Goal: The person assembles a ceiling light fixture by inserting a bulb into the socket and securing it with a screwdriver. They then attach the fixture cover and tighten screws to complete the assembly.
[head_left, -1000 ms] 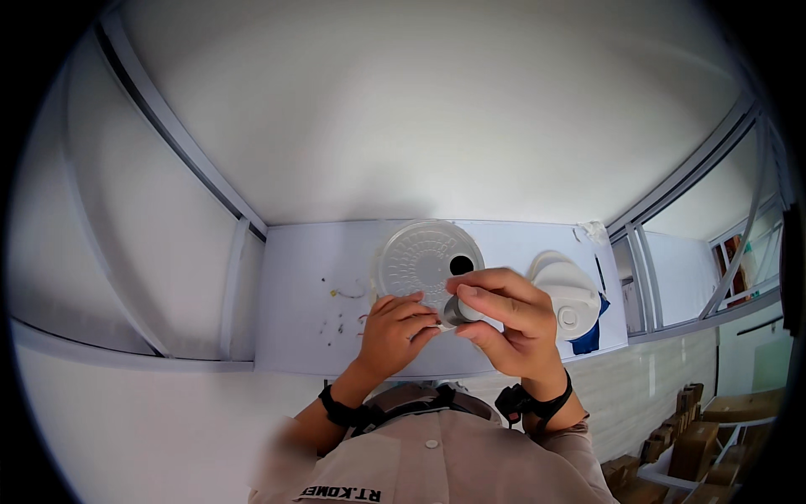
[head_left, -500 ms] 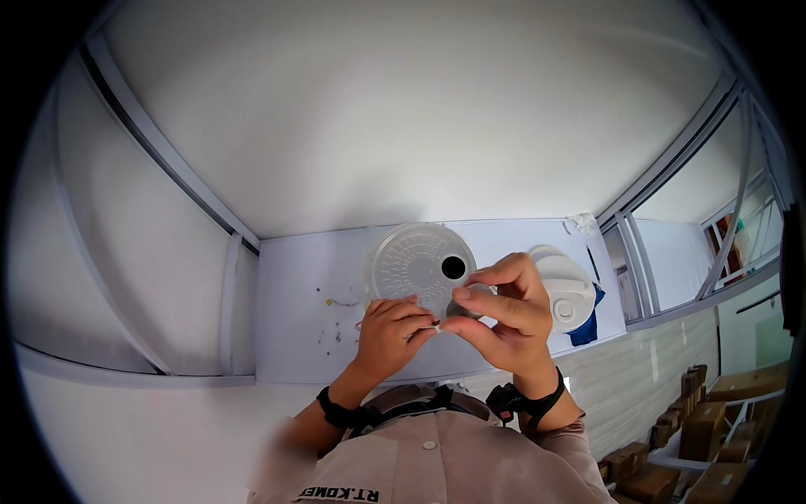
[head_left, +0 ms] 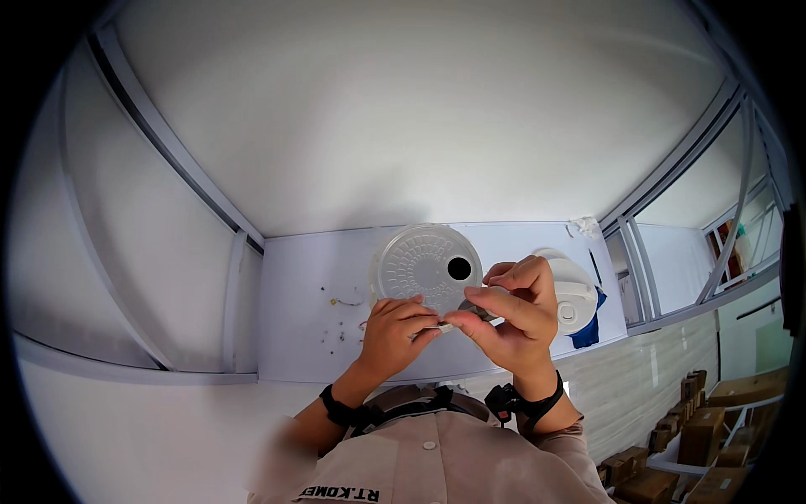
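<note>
A round white plastic base (head_left: 417, 252) with a ring of vent slots and a black disc (head_left: 459, 268) lies on the table in front of me. My left hand (head_left: 395, 332) is at its near edge, fingers and thumb drawn together; what they pinch is too small to name. My right hand (head_left: 520, 315) grips a small grey cylinder (head_left: 481, 309) between thumb and fingers, low over the base's near right side. The thumb tips of both hands almost meet. My fingers cover part of the cylinder and the base's near rim.
Several tiny screw-like pieces (head_left: 340, 326) and a thin wire (head_left: 344, 301) lie left of the base. At the right, a white lid-like part with a handle (head_left: 573, 286) rests against blue cloth (head_left: 588, 334). Behind it are a dark thin stick (head_left: 595, 267) and crumpled white material (head_left: 583, 225).
The grey cylinder has tilted in my right hand, and the right fingers have curled and shifted slightly. My left hand stays nearly in place at the base's edge.
</note>
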Demonstrator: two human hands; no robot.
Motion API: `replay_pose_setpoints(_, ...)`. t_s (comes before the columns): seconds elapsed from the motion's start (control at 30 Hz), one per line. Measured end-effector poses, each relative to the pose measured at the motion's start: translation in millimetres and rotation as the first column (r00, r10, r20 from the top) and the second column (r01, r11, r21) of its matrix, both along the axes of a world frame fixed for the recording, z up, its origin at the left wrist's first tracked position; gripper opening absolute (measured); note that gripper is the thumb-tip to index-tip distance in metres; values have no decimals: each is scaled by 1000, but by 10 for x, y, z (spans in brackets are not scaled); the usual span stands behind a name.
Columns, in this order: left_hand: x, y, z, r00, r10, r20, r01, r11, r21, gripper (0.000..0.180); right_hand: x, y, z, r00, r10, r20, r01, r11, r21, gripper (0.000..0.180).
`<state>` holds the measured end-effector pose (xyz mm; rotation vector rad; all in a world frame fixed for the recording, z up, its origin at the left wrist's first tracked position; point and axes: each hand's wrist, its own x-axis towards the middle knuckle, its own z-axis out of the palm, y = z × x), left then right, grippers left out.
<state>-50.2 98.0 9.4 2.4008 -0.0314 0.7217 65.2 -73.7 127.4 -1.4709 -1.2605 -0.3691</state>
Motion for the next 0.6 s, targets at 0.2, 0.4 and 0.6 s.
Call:
replay_pose_setpoints(0.2,-16,0,-17,1000,12,8,-12,1000,-7,16,-146,43,289,953,153,-261,-153,988,22,48)
replay_pose_setpoints(0.4,-7,-16,-18,1000,14,0,-14,1000,-2,15,-14,-115,72,993,95,-76,-103,990,-95,48)
replay_pose_setpoints(0.6,-17,-7,-1,1000,21,0,-21,1000,-4,15,-78,-50,188,987,126,-102,-136,986,-98,43)
